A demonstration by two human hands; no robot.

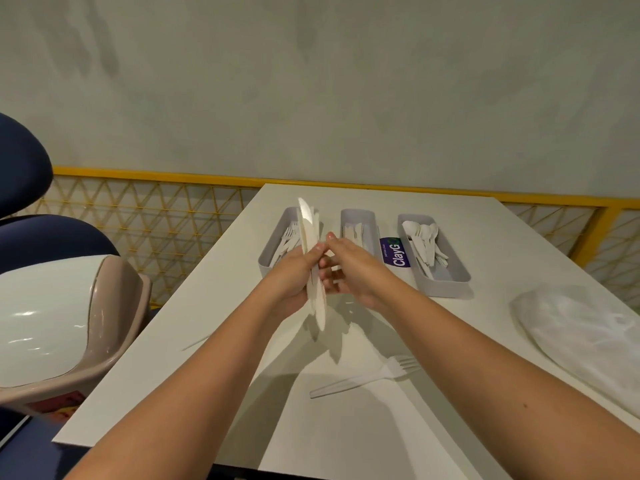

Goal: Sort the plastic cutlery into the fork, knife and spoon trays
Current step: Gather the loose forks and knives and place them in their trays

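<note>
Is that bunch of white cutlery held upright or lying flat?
Upright, a little tilted: the left hand grips the bunch round its middle, clear of the table, one end pointing up.

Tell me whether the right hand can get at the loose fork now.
Probably yes. The fork lies uncovered on the table, nearer the person than both hands; the right hand must first leave the cutlery bundle that the left hand grips.

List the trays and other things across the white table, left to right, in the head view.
Grey tray of white plastic forks, grey knife tray, purple ClayG sticker, grey spoon tray, clear plastic bag.
</note>
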